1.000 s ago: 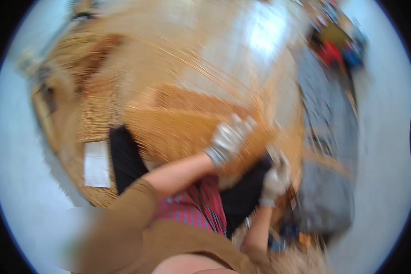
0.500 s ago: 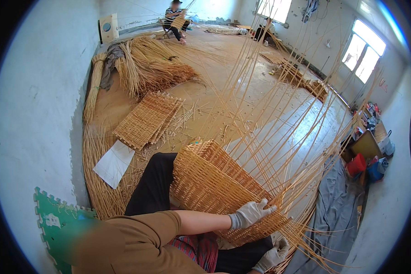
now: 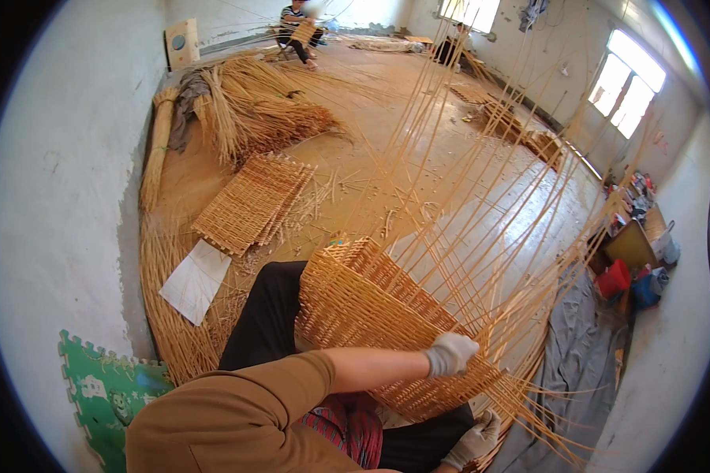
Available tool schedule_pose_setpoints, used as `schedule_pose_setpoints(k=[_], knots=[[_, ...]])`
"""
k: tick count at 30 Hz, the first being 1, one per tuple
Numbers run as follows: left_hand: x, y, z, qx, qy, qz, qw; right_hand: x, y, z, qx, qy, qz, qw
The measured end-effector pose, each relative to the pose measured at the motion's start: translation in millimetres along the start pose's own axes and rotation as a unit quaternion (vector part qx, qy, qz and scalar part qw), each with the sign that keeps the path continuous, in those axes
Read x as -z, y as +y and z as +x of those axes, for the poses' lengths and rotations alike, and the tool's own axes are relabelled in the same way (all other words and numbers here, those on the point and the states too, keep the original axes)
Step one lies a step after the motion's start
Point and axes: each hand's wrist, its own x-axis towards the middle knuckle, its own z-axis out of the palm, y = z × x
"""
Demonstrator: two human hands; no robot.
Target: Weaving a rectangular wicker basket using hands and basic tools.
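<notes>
A half-woven wicker basket (image 3: 371,315) lies tilted across my lap, its long upright rods (image 3: 481,236) fanning up and away to the right. My left hand (image 3: 453,353), in a pale glove, is closed at the basket's right-hand corner, where the rods leave the weave; what its fingers grip is hidden. Below that corner, beside my knee, my gloved right hand (image 3: 478,440) has its fingers curled near the loose rod ends (image 3: 540,410). Whatever it holds does not show.
Left of my knee are stacked woven panels (image 3: 252,201), a white sheet (image 3: 196,282) and rod bundles (image 3: 252,110). A green foam mat (image 3: 106,394) leans near the wall. Grey cloth (image 3: 576,355) and a red bucket (image 3: 614,277) lie right. Another person (image 3: 300,31) sits far back.
My left hand has moved right and up along the basket's edge, and its outstretched fingers have closed. My right hand stays low by the knee. The basket has hardly moved.
</notes>
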Motion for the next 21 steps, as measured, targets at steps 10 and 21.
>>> schedule_pose_setpoints(k=[10,21], knots=[[90.9,-46.6,-101.2,-0.036,0.162,-0.073,0.983,-76.7,63.2,-40.1,-0.604,-0.127,0.291,0.731],[104.4,-3.4,-189.5,-0.182,0.274,-0.133,0.935,-85.0,16.7,-16.0,-0.268,-0.333,0.496,0.756]])
